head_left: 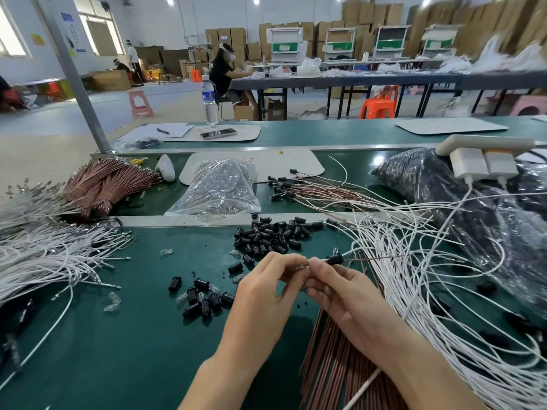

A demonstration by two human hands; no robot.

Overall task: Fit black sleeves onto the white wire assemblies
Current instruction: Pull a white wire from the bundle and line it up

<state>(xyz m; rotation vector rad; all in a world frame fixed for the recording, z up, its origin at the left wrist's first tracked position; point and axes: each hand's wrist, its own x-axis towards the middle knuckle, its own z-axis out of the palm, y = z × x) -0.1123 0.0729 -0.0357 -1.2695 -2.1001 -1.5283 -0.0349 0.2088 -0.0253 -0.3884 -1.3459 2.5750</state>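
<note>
My left hand [266, 287] and my right hand [340, 287] meet above the green mat [133, 335], fingertips together. Between them they pinch a small clear bulb [305, 265] at the end of a wire assembly. A black sleeve [335, 258] sits on that assembly just right of my right fingertips, with a white and a brown wire trailing off to the right. Loose black sleeves [272, 236] lie piled beyond my hands, and a smaller group [201, 297] lies to the left. White wires [429, 291] spread over the right side.
A tangle of white wires [44, 255] covers the left. Brown wire bundles [100, 184] lie far left, and more brown wires [331, 365] under my right forearm. A clear bag of bulbs [219, 187] and a bag of black parts [444, 196] stand behind. Sleeved assemblies [310, 190] lie centre back.
</note>
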